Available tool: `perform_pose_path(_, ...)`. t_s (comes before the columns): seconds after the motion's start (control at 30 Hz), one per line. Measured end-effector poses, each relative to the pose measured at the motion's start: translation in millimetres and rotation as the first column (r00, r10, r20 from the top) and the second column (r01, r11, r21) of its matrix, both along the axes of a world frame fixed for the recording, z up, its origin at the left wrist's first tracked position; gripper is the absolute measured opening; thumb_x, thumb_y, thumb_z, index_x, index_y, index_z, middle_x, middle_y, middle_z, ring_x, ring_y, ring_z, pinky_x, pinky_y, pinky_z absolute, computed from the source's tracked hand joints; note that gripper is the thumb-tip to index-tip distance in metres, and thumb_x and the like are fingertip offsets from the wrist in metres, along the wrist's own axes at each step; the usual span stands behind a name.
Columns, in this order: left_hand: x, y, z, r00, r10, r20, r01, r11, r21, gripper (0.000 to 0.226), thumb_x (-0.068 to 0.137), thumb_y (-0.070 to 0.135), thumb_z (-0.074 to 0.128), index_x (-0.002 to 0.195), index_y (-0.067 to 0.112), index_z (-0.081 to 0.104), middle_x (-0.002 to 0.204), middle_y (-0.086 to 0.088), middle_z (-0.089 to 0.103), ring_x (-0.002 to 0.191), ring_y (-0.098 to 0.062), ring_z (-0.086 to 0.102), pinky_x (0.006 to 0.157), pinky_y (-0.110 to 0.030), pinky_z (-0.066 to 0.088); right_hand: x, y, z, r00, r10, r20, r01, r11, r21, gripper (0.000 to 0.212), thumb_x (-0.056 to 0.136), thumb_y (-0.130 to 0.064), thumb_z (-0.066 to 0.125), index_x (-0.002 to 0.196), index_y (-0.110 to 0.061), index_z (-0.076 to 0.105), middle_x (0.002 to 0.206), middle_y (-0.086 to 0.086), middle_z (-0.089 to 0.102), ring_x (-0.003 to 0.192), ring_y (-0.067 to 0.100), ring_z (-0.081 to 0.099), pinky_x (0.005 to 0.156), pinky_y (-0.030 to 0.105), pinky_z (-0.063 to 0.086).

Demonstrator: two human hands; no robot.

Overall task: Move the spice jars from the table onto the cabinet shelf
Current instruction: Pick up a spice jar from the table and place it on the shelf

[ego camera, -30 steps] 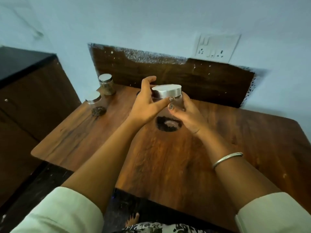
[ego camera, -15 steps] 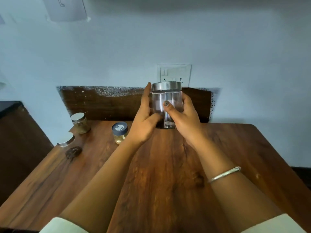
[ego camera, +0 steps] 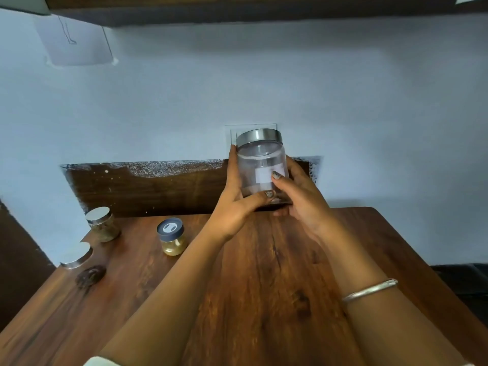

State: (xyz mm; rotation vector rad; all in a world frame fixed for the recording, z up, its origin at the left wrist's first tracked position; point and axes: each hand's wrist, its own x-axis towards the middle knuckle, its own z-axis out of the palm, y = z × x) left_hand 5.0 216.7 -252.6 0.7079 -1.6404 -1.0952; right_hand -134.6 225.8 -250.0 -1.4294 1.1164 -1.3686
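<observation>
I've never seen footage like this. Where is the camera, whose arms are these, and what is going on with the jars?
There is no machine here. These are a person's two bare arms, filmed by a wide camera worn on the head and looking forward and down, which is why the arms reach in from the bottom edge. The left hand and the right hand together hold a big clear jar with a silver lid above the wooden table. Three smaller jars stand on the table's left side: a dark-lidded jar, a silver-lidded jar by the wall and a silver-lidded jar near the edge. The dark wooden board at the top is probably the underside of the cabinet where the jars belong.
</observation>
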Motion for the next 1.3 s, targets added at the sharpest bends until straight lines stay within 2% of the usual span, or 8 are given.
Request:
perform_pose_path(0.2,-5.1,-8.6,0.8,0.996,-0.063,0.061,0.063,0.998,0.003,0.085,0.091,-0.012,0.040,0.149,0.030,-0.006,0.123,0.028,0.044,0.107,0.007,0.059,0.083,-0.014,0.048,-2.2,1.4,0.2,0.991,-0.132,-0.002,0.131,0.988,-0.086,0.056,0.084,-0.028,0.067,0.133,-0.033,0.042,0.104,-0.004,0.067,0.097,0.015,0.067,0.081,0.039,0.057)
perform_pose_path(0.33,-3.3,-10.6,2.3,0.990,-0.084,0.114,0.087,0.996,-0.026,0.100,0.085,-0.002,0.058,0.147,0.033,-0.013,0.127,0.032,0.039,0.115,0.002,0.055,0.089,-0.017,0.048,0.7,2.8,3.3,0.976,-0.205,-0.073,0.193,0.971,-0.144,0.065,0.082,-0.031,0.069,0.140,-0.029,0.038,0.107,-0.018,0.061,0.091,-0.002,0.065,0.084,0.029,0.056)
perform_pose_path(0.43,-1.7,-10.9,5.6,0.994,-0.066,0.093,0.068,0.998,-0.019,0.111,0.077,0.010,0.068,0.146,0.034,-0.016,0.137,0.021,0.037,0.118,0.002,0.053,0.095,-0.021,0.048,1.1,3.7,4.8,0.982,-0.188,-0.007,0.185,0.973,-0.135,0.066,0.084,-0.030,0.065,0.143,-0.028,0.035,0.111,-0.009,0.062,0.098,0.008,0.065,0.088,0.036,0.055)
perform_pose_path(0.67,4.9,-13.9,-0.1,0.990,-0.124,-0.068,0.129,0.989,0.068,0.104,0.076,0.006,0.058,0.147,0.037,-0.012,0.135,0.007,0.045,0.116,-0.014,0.057,0.091,-0.038,0.053,4.7,0.7,0.8,0.999,-0.022,0.025,0.023,0.999,-0.034,0.064,0.083,-0.032,0.061,0.141,-0.032,0.036,0.112,-0.009,0.067,0.103,0.012,0.065,0.077,0.030,0.051)
perform_pose_path(0.77,9.3,-14.2,-2.5,0.991,-0.131,-0.027,0.133,0.989,0.069,0.099,0.077,0.004,0.052,0.147,0.033,-0.012,0.123,0.013,0.051,0.105,-0.002,0.061,0.084,-0.025,0.053,7.1,-1.7,-4.1,0.997,-0.018,0.075,0.022,0.999,-0.049,0.055,0.088,-0.016,0.063,0.137,-0.029,0.041,0.101,-0.008,0.070,0.094,0.010,0.068,0.071,0.026,0.053)
perform_pose_path(0.97,17.9,-17.1,-3.7,0.993,-0.106,0.053,0.105,0.994,0.017,0.100,0.077,0.005,0.055,0.149,0.029,-0.009,0.129,0.021,0.047,0.115,-0.010,0.059,0.096,-0.031,0.049,15.2,-3.6,-10.0,0.984,-0.164,-0.064,0.156,0.981,-0.112,0.098,0.066,-0.036,0.081,0.148,-0.027,0.027,0.129,-0.006,0.055,0.121,0.011,0.053,0.102,0.042,0.047)
perform_pose_path(1.13,21.8,-19.3,-7.0,0.995,-0.102,-0.011,0.103,0.994,0.034,0.096,0.079,-0.008,0.063,0.146,0.027,0.003,0.121,0.013,0.054,0.108,-0.004,0.061,0.084,-0.022,0.052,16.1,-6.1,-12.6,0.986,-0.157,-0.057,0.148,0.979,-0.139,0.075,0.071,-0.041,0.070,0.138,-0.041,0.037,0.119,0.005,0.056,0.106,0.018,0.060,0.092,0.044,0.052)
perform_pose_path(1.3,20.7,-22.6,-12.9,0.996,-0.072,-0.044,0.075,0.995,0.064,0.102,0.069,-0.001,0.066,0.147,0.022,0.004,0.118,0.011,0.056,0.106,-0.004,0.062,0.084,-0.022,0.051,16.3,-7.3,-13.5,0.993,-0.087,0.076,0.088,0.996,-0.003,0.073,0.081,-0.034,0.057,0.147,-0.030,0.027,0.113,-0.003,0.063,0.103,0.016,0.064,0.077,0.036,0.054)
